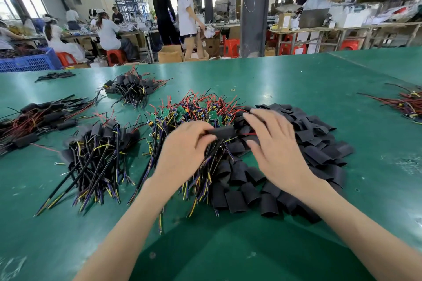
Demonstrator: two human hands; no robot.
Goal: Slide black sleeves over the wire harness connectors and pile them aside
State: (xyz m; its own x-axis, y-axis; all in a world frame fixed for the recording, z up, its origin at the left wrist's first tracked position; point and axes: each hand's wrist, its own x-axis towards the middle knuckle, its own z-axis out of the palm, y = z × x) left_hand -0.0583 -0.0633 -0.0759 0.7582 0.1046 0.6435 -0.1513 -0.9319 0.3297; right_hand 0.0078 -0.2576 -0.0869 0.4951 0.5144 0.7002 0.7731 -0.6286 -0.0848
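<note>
A black sleeve (pixel 222 132) sits on a harness between my hands, above the middle of the table. My left hand (pixel 185 143) pinches its left end with thumb and fingers. My right hand (pixel 274 141) hovers over its right end with fingers spread and relaxed; whether it touches the sleeve is unclear. Behind them lies a heap of bare harnesses with green circuit boards (pixel 196 109) and red wires. Loose black sleeves (pixel 308 143) spread to the right and in front. A pile of sleeved harnesses (pixel 98 155) lies to the left.
More sleeved bundles lie at the far left (pixel 34 121) and at the back (pixel 132 89). Red-wired harnesses (pixel 406 105) sit at the right edge. The green table (pixel 296 80) stretches far back. Other people work at benches beyond it.
</note>
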